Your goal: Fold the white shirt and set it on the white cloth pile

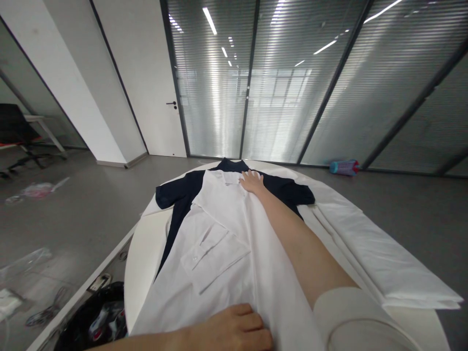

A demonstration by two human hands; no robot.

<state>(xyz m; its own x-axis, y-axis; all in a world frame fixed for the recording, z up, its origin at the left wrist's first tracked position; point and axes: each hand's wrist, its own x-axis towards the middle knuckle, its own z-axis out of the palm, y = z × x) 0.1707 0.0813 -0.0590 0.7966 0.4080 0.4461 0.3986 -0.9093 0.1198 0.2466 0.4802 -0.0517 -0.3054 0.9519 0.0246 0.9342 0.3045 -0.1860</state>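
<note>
A white long-sleeved shirt (234,234) lies stretched toward me on the round table, with one sleeve folded across its front and the buttoned cuff showing. Under it is a dark navy short-sleeved shirt (171,192), its collar and both sleeves sticking out. My right hand (252,181) rests on the white shirt beside its collar, far from me, fingers spread. Close to me, my left hand (237,329) is on the lower part of the white shirt; its fingers are curled against the cloth, and the fingertips are hidden.
Folded white fabric (380,253) covers the right side of the white table (141,263). At lower left stands a black-lined bin (91,321) with rubbish in it. Cables and plastic wrap (29,263) lie on the floor. A blue and pink object (343,167) lies by the glass wall.
</note>
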